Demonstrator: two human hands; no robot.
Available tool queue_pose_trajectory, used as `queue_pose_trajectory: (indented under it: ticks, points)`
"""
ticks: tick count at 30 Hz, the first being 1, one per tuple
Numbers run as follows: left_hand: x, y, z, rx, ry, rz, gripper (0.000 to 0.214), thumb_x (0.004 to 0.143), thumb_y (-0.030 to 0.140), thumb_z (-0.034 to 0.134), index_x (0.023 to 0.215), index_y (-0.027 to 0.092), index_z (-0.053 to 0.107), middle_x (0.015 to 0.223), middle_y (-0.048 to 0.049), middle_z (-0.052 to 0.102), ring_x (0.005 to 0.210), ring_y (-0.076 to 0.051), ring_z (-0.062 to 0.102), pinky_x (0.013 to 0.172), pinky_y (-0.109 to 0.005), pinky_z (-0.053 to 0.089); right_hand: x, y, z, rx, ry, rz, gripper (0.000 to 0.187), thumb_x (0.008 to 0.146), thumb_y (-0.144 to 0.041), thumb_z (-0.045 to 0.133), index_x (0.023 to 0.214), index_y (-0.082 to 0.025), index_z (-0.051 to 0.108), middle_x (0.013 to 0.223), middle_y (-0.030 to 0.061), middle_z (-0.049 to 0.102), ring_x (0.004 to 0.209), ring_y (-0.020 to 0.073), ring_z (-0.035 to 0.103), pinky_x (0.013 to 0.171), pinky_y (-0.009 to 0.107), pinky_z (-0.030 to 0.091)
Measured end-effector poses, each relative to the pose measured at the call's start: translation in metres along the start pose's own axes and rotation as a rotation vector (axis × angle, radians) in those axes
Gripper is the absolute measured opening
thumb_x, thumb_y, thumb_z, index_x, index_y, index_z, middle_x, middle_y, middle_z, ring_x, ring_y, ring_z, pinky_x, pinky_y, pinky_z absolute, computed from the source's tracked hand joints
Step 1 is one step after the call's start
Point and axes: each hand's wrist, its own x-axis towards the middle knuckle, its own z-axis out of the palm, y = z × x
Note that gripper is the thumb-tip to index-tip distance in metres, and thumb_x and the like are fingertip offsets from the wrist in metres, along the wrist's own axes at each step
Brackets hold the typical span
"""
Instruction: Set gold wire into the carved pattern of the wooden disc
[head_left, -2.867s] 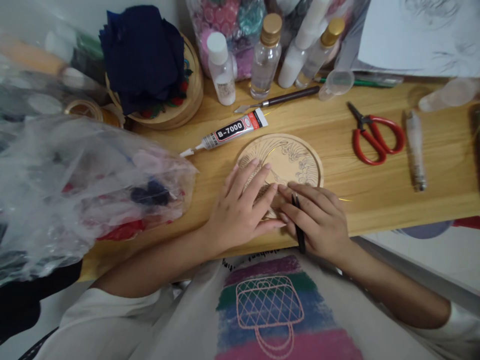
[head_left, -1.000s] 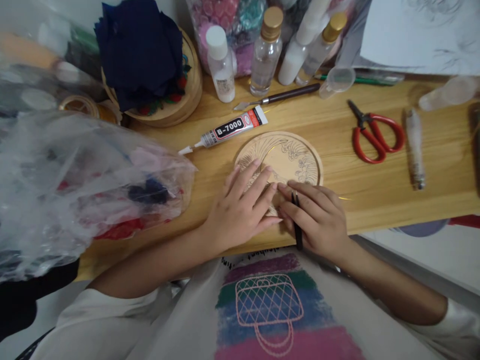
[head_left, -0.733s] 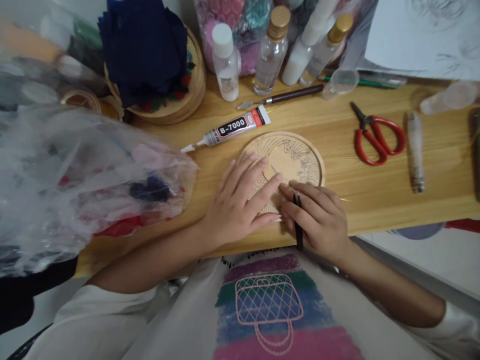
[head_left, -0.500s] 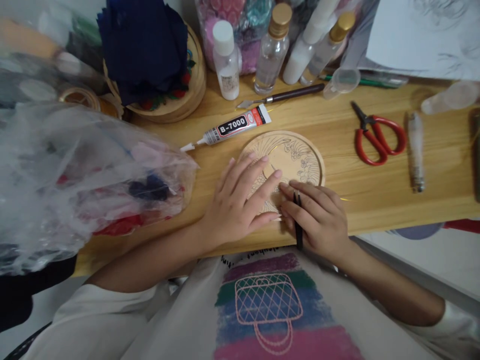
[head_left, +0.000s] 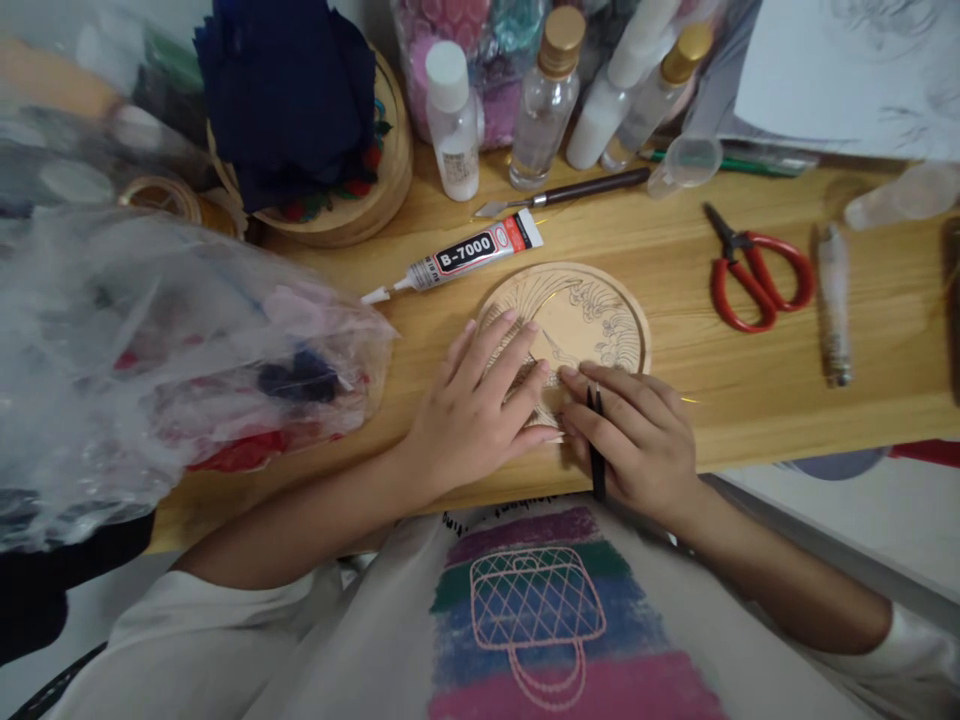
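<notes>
A round wooden plaque [head_left: 592,320] with a raised rim lies on the table, its face covered in fine dark line drawing of waves, flowers and a bird-like shape. My left hand [head_left: 476,405] rests over its left side, fingers spread and holding nothing. My right hand [head_left: 641,430] is at the plaque's lower right edge, with black tweezers [head_left: 596,460] held between the fingers, tips pointing away from me. The right fingertips touch the plaque; whether they press a small piece there is hidden. A short gold wire [head_left: 690,400] shows beside the right hand.
Beyond the plaque lie a B-7000 glue tube [head_left: 465,255] and a craft knife [head_left: 570,192]. Red-handled pliers [head_left: 757,270] are to the right. Several bottles [head_left: 546,120] stand at the back. A plastic bag [head_left: 187,350] and a round wooden box [head_left: 382,180] take up the left.
My left fingers have drawn back slightly toward the left, uncovering more of the drawing in the plaque's middle. My right hand and the tweezers stay in place.
</notes>
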Motion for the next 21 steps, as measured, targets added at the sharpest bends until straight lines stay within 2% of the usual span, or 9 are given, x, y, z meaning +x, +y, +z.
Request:
queue_pose_trajectory:
  ticks: [9, 16, 21]
  points:
    - [0.001, 0.0007, -0.0003, 0.087, 0.038, 0.037, 0.049, 0.098, 0.052, 0.052, 0.121, 0.01, 0.064, 0.129, -0.0218, 0.063, 0.13, -0.039, 0.053, 0.108, -0.058, 0.041, 0.0038, -0.0011, -0.0014, -0.046, 0.007, -0.019, 0.015, 0.092, -0.02, 0.062, 0.107, -0.017, 0.063, 0.119, 0.0123, 0.073, 0.116, 0.0246, 0.064, 0.094, 0.039, 0.05]
    - [-0.0032, 0.0027, 0.0037, 0.048, 0.039, -0.002, 0.052, 0.097, 0.054, 0.052, 0.124, 0.011, 0.062, 0.133, -0.0255, 0.057, 0.132, -0.043, 0.049, 0.105, -0.065, 0.041, 0.0059, -0.0012, -0.0038, -0.053, 0.012, -0.015, 0.013, 0.095, -0.021, 0.058, 0.106, -0.018, 0.063, 0.12, 0.0105, 0.073, 0.115, 0.0237, 0.064, 0.095, 0.039, 0.05]
    - [-0.0027, -0.0013, 0.0048, -0.002, 0.03, 0.02, 0.052, 0.098, 0.052, 0.052, 0.124, 0.008, 0.06, 0.133, -0.0261, 0.056, 0.132, -0.04, 0.049, 0.104, -0.059, 0.046, 0.0059, -0.0015, -0.0042, -0.036, 0.005, -0.016, 0.013, 0.094, -0.02, 0.06, 0.105, -0.016, 0.064, 0.119, 0.0127, 0.073, 0.115, 0.0252, 0.064, 0.096, 0.04, 0.05]
